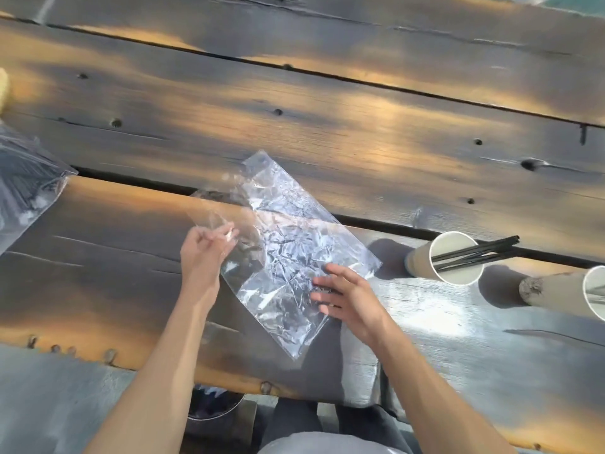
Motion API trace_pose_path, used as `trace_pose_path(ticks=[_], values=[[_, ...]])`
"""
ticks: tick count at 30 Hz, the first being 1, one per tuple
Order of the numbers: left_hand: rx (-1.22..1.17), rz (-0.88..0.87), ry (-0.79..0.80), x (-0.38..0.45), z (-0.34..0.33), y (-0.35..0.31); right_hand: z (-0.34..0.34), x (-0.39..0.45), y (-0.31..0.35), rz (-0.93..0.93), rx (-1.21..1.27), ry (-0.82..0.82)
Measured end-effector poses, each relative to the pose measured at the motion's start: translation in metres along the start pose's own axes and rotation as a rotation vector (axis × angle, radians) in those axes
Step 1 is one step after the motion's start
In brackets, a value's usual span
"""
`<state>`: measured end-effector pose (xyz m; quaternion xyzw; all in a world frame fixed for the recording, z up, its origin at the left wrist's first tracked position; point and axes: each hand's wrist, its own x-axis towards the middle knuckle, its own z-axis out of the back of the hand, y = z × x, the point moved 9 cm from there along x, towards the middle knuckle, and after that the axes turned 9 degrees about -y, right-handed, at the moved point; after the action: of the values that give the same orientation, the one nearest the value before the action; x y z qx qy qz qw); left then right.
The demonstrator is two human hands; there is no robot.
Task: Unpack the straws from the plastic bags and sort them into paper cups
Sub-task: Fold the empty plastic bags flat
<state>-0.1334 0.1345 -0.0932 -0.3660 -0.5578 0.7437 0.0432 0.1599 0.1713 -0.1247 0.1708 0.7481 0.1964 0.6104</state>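
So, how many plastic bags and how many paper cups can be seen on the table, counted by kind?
Plastic bags: 2, an empty bag at the hands and a bag with straws at the left edge.
Paper cups: 2, cup with straws and edge cup.
Total: 4

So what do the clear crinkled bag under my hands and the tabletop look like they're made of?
The clear crinkled bag looks like thin glossy plastic film: see-through, creased, glinting white. The tabletop looks like weathered wooden planks with a dull, worn finish: visible grain, knots, cracks and gaps between boards.
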Motion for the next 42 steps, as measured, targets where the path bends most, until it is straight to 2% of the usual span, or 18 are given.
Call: trace_pose_path(ticks=[3, 7, 10, 13, 15, 18, 21, 25, 27, 28, 30, 32, 33, 35, 37, 42], values=[[0.015, -0.078, 0.214, -0.011, -0.012, -0.003, -0.022, 0.013, -0.005, -0.067, 0.162, 0.063], [0.019, -0.101, 0.308, -0.031, -0.007, -0.005, -0.037, 0.021, -0.009, -0.134, 0.201, 0.129], [0.202, -0.139, 0.406, -0.056, -0.01, -0.004, -0.036, 0.027, -0.009, -0.162, 0.177, 0.127], [0.447, -0.262, 0.523, -0.075, -0.017, 0.004, -0.028, 0.029, -0.007, -0.167, 0.204, 0.111], [0.525, -0.32, 0.661, -0.091, -0.028, 0.017, -0.018, 0.029, -0.008, -0.176, 0.232, 0.086], [0.68, -0.41, 0.737, -0.108, -0.04, 0.037, -0.003, 0.031, -0.01, -0.184, 0.268, 0.076], [0.759, -0.468, 0.706, -0.117, -0.05, 0.047, 0.009, 0.03, -0.013, -0.179, 0.307, 0.071], [0.546, -0.475, 0.493, -0.112, -0.049, 0.021, 0.009, 0.024, -0.013, -0.195, 0.371, 0.099], [0.425, -0.396, 0.388, -0.101, -0.042, 0.007, -0.001, 0.021, 0.003, -0.104, 0.267, 0.121], [0.372, -0.339, 0.349, -0.091, -0.038, 0.002, 0.0, 0.023, 0.017, 0.002, 0.143, 0.05], [0.323, -0.26, 0.323, -0.066, -0.034, -0.005, 0.007, 0.025, 0.061, 0.265, -0.127, -0.206], [0.384, -0.206, 0.333, -0.041, -0.032, -0.007, 0.017, 0.026, 0.11, 0.485, -0.309, -0.441], [0.419, -0.197, 0.332, -0.03, -0.031, -0.009, 0.017, 0.029, 0.131, 0.571, -0.378, -0.473], [0.448, -0.212, 0.319, -0.014, -0.03, -0.016, 0.008, 0.044, 0.153, 0.615, -0.438, -0.338], [0.457, -0.229, 0.305, -0.002, -0.031, -0.022, -0.003, 0.056, 0.165, 0.556, -0.409, -0.197], [0.398, -0.253, 0.309, 0.011, -0.038, -0.03, -0.021, 0.064, 0.18, 0.467, -0.643, -0.088]])
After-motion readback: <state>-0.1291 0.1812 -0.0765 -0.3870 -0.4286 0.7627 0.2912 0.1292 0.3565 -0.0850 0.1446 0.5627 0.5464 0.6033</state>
